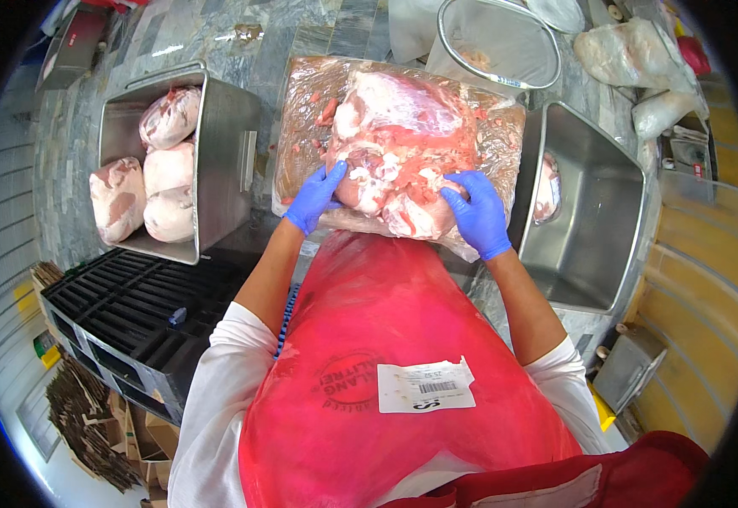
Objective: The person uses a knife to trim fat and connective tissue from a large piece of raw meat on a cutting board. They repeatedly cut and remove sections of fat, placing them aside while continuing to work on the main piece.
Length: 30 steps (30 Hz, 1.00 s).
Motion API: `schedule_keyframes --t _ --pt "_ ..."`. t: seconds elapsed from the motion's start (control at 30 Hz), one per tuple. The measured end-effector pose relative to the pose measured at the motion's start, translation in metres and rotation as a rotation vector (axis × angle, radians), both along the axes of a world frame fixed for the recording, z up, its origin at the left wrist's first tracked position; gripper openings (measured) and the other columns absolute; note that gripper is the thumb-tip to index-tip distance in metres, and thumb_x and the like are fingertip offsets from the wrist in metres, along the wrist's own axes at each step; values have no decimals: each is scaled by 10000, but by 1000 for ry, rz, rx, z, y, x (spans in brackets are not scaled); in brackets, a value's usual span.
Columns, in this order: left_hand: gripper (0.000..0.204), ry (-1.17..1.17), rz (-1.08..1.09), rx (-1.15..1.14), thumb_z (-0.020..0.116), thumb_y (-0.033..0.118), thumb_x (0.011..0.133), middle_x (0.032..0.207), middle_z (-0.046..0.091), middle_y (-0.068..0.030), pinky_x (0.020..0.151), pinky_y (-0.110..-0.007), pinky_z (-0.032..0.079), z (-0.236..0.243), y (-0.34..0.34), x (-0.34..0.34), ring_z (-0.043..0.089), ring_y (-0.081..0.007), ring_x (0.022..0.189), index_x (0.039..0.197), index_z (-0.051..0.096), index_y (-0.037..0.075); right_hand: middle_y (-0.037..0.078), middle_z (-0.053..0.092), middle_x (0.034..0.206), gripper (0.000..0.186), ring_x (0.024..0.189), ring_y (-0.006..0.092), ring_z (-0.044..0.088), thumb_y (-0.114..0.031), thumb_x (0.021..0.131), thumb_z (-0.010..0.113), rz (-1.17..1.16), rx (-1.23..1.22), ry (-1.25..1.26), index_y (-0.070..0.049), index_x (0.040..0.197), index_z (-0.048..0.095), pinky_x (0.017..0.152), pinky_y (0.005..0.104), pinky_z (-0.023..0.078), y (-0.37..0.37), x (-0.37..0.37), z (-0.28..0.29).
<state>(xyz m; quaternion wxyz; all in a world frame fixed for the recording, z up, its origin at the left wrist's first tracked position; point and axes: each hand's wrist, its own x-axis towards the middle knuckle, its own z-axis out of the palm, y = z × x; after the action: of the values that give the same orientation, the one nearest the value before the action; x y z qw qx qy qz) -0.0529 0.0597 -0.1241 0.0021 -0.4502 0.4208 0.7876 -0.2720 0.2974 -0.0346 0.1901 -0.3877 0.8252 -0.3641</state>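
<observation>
Both hands in blue gloves are gripping a big raw meat cut (403,152) lying on plastic sheet (504,135) mid-tabletop: left hand (316,196) clasping its near-left edge, right hand (477,212) the near-right, steadying it. Steel tub (225,144) w/ 4 similar cuts is sitting left, within reach.

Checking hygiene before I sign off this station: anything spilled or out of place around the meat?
Small red meat scraps lie scattered on the plastic-covered board around the large cut of meat that the left hand and right hand grip. Otherwise nothing stands out.
</observation>
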Motion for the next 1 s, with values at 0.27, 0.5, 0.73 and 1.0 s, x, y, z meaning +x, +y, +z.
schedule_keyframes --t 0.27,0.5,0.73,1.0 --pt "661 97 8 143 577 537 1069 1364 671 -100 1017 -416 575 5 -11 -1 680 -226 1202 1472 536 15 84 703 1142 403 987 153 661 -281 994 763 -474 -60 -405 4 1266 679 876 331 547 7 -42 -37" --pt "524 -22 143 -757 741 343 1000 1381 653 -117 1014 -423 537 -17 -7 -14 660 -261 1184 1426 613 65 210 537 1493 754 1332 261 563 -402 1048 660 -459 -72 -640 -4 1610 354 1142 367 429 -37 -57 -50" --pt "257 72 -179 -1523 790 149 884 1035 672 -126 912 -441 506 50 -8 -40 643 -312 994 1126 740 80 237 556 1486 760 1352 265 559 -392 1040 682 -406 -25 -578 20 1598 372 1148 360 426 -43 -57 -34" --pt "78 127 -115 -1331 725 100 958 920 681 -87 696 -330 519 47 -37 -27 639 -190 745 992 702 34 242 589 1453 770 1284 263 608 -402 1015 721 -451 -10 -583 48 1562 418 1101 367 470 -36 -61 -49"
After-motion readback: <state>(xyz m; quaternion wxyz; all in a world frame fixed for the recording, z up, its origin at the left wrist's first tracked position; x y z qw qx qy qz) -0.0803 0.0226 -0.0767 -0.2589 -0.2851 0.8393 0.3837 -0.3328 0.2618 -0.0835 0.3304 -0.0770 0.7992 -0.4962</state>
